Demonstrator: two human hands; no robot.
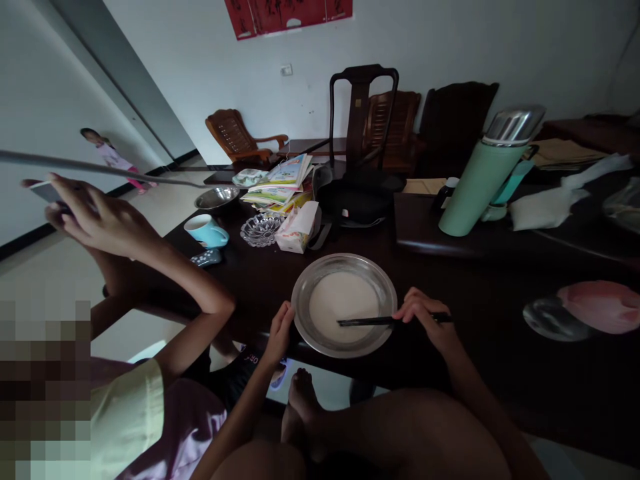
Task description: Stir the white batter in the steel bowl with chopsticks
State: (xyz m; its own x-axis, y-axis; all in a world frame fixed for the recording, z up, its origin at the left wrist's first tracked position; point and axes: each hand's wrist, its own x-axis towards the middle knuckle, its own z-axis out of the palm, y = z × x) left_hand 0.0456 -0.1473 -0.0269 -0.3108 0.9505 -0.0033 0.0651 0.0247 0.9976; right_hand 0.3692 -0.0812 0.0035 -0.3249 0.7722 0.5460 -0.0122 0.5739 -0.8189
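A round metal bowl [303,327] sits near the front edge of the dark table, with a pale, whitish liquid [345,297] inside. The fingers of my left hand [280,327] are closed on the left side of its rim. In my right hand [423,317] is a pair of black chopsticks [367,321], held level across the right rim. Their tips reach into the pale liquid near the middle of the bowl.
Left of the bowl, another person's hands [95,213] hold a phone above the table's edge. Beyond stand a blue mug [207,230], a glass dish [261,229], a tissue pack [297,230] and books [280,183]. A green thermos [463,190] and a pink bowl [603,307] are at right.
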